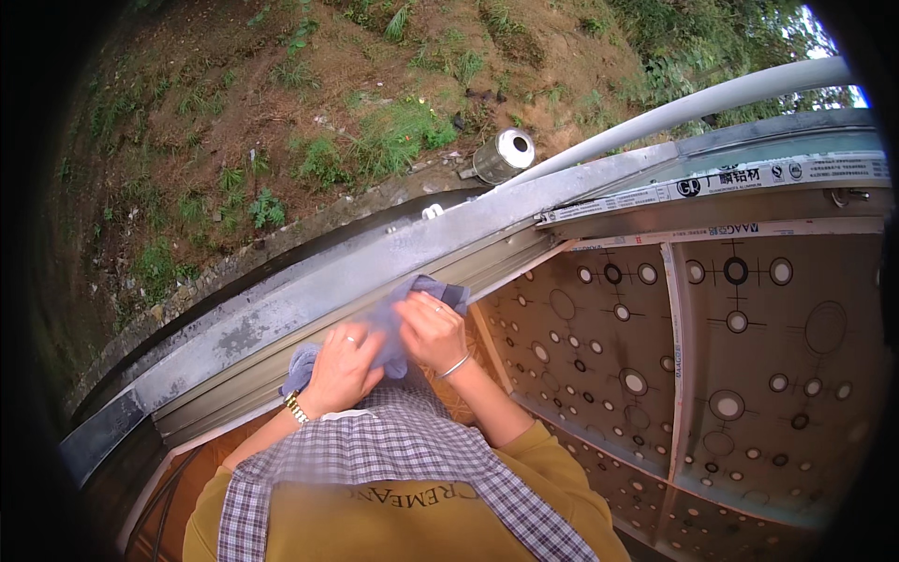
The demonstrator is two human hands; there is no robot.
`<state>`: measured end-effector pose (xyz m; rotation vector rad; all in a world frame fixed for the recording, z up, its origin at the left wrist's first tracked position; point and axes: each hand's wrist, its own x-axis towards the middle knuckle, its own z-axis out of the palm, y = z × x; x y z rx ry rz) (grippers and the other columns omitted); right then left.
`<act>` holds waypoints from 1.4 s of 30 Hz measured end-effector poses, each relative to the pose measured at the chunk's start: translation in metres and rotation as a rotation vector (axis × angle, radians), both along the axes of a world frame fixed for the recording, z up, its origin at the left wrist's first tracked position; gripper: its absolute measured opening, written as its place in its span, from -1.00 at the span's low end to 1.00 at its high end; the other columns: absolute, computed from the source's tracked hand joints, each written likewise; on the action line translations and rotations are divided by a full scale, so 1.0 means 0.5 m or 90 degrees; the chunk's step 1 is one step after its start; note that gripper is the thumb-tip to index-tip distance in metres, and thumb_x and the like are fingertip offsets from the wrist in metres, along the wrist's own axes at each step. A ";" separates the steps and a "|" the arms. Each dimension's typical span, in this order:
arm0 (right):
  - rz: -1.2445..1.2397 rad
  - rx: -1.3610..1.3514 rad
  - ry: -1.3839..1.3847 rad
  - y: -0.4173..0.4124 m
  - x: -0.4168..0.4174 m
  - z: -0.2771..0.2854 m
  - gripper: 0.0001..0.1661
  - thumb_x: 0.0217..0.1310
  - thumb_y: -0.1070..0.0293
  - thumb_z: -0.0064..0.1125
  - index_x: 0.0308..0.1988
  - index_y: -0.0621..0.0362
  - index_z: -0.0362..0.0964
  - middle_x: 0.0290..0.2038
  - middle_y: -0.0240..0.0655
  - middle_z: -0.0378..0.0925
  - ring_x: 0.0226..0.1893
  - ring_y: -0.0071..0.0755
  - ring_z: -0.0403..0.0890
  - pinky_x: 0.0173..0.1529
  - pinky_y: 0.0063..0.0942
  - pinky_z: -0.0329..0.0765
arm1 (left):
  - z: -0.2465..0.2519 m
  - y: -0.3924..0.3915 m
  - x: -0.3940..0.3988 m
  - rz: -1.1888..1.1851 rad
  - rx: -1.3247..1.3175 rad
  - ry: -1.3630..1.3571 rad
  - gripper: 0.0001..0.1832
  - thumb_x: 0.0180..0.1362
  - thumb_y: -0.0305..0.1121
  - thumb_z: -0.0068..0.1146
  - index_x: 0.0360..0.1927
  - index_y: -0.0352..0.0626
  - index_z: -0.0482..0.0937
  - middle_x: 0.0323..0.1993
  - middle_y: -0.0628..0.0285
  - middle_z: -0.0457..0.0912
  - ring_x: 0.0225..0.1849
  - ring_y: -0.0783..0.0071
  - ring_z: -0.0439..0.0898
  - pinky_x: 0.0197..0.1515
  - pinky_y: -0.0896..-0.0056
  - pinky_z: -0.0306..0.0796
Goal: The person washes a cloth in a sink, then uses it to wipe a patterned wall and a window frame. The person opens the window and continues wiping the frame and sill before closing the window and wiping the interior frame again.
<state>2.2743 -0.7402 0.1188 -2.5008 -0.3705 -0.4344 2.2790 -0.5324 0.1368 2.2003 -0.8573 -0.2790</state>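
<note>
A blue-grey cloth point(386, 319) is bunched between my two hands, partly blurred by motion. My left hand point(345, 369), with a ring and a gold watch at the wrist, grips its left part, and one end hangs out past the wrist. My right hand point(432, 330), with a ring and a thin bangle, grips the other part near a dark-edged corner. Both hands are just in front of the metal window track point(281, 362), close to its inner edge. Whether the cloth touches the track cannot be told.
A stone-grey sill point(281, 323) runs along the outer side of the track. To the right is a framed window sash point(702, 183) and a panel with a circle pattern point(597, 351). A white pipe point(674, 112) and a metal flue end point(504, 156) are outside, before an earthen slope point(232, 119).
</note>
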 end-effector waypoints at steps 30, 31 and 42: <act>-0.333 -0.308 0.023 -0.402 0.065 -0.020 -0.56 0.11 0.37 0.18 0.03 0.11 0.37 -0.16 -0.24 0.57 0.01 -0.16 0.54 -0.01 -0.16 0.47 | -0.057 -0.479 0.119 -0.157 -0.115 -0.190 -0.56 0.06 -0.49 0.12 0.07 -0.17 0.41 0.02 0.04 0.45 0.12 0.03 0.40 0.17 0.13 0.36; -0.333 -0.339 0.038 -0.404 0.073 -0.019 -0.60 0.11 0.35 0.18 -0.02 0.09 0.38 -0.19 -0.26 0.56 -0.02 -0.18 0.54 -0.03 -0.16 0.47 | -0.060 -0.483 0.123 -0.155 -0.118 -0.182 -0.55 0.05 -0.49 0.14 0.07 -0.17 0.40 0.01 0.04 0.45 0.11 0.03 0.40 0.16 0.13 0.36; -0.130 -0.098 0.014 -0.317 0.056 0.017 -0.69 0.10 0.45 0.13 -0.09 0.14 0.49 -0.11 -0.18 0.60 0.02 -0.07 0.54 0.08 -0.15 0.44 | -0.031 -0.337 0.042 -0.155 -0.104 -0.108 -0.51 0.02 -0.58 0.06 0.11 -0.20 0.41 -0.01 0.01 0.45 -0.06 0.09 0.46 0.04 0.22 0.42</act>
